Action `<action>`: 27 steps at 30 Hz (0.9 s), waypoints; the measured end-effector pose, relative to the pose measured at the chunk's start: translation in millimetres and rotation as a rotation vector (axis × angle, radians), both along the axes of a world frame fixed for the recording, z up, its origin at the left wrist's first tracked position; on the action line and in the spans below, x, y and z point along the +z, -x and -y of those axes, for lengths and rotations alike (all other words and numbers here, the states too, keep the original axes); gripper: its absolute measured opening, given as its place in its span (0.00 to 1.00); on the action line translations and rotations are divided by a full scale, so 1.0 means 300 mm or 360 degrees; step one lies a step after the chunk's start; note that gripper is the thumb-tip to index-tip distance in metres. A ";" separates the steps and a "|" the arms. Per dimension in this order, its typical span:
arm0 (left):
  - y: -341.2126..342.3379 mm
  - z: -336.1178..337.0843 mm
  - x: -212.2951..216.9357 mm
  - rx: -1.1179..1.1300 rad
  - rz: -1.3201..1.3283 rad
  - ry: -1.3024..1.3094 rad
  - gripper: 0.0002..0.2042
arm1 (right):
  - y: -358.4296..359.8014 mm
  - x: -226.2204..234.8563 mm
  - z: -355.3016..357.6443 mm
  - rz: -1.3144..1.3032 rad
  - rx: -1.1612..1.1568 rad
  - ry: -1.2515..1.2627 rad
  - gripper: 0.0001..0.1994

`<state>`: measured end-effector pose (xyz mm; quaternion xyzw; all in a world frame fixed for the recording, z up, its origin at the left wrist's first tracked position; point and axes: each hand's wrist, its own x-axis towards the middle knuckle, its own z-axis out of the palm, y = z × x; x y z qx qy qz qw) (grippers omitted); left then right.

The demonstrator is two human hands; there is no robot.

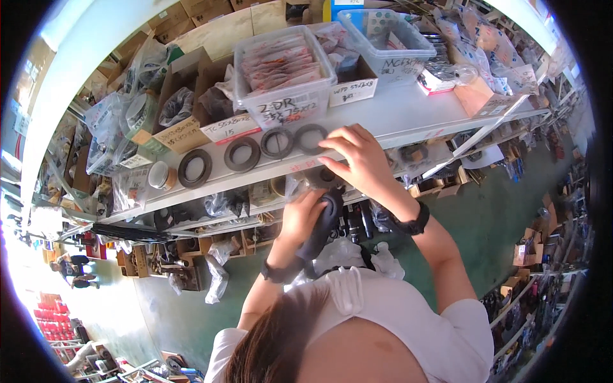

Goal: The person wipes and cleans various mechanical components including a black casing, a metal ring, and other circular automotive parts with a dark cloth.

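Several dark ring-shaped seals lie in a row along the front of the shelf. At the row's right end is one ring seal (297, 144), with the fingertips of my right hand (359, 158) at its right edge. That hand's thumb and fingers are apart; whether they touch the ring I cannot tell. Farther left in the row lie another ring seal (277, 157), a third ring seal (228, 159) and the leftmost ring seal (182, 172). Below the shelf edge my left hand (299, 217) is closed around a black rounded, tube-like thing (327, 214), partly hidden by the fingers.
Behind the rings stand a clear plastic bin (281, 99) of flat packets, an open cardboard box (182, 83) and a second clear bin (393, 67). A small round tub (161, 175) sits at the row's left. Lower shelves hold bagged parts; a green floor (476, 217) lies beyond.
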<state>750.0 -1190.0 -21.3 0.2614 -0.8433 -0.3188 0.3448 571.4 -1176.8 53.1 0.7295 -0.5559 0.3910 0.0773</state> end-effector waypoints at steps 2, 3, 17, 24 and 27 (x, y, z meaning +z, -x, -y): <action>-0.058 0.002 -0.037 0.0121 0.0141 -0.0152 0.11 | -0.022 -0.028 0.037 -0.0093 -0.0035 -0.0045 0.10; -0.087 0.003 -0.052 0.0124 0.0131 -0.0151 0.11 | -0.031 -0.038 0.056 -0.0183 -0.0063 -0.0082 0.10; -0.267 -0.023 -0.178 0.0269 0.0450 -0.0108 0.10 | -0.109 0.061 0.122 -0.0288 0.0209 0.0164 0.08; -0.296 -0.064 -0.227 0.0355 0.0354 -0.0183 0.09 | -0.122 -0.032 0.172 -0.0153 0.0189 0.0040 0.07; -0.303 -0.073 -0.223 0.0334 0.0346 -0.0232 0.09 | -0.132 -0.019 0.175 -0.0140 0.0215 0.0069 0.07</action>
